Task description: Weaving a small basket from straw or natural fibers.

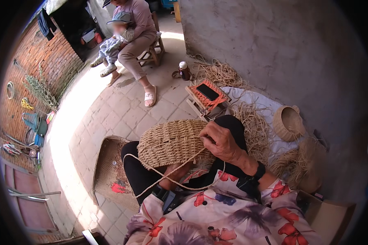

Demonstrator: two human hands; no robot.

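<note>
Woven basket directly left of right hand, which pinches cord at basket's right end; left hand under basket's near edge, partly hidden, cannot tell if gripping

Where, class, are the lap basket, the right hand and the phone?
Lap basket [169, 152], head view: on its woven side.
Right hand [223, 141], head view: on the back of the hand.
Phone [207, 92], head view: middle of its dark face.
</note>
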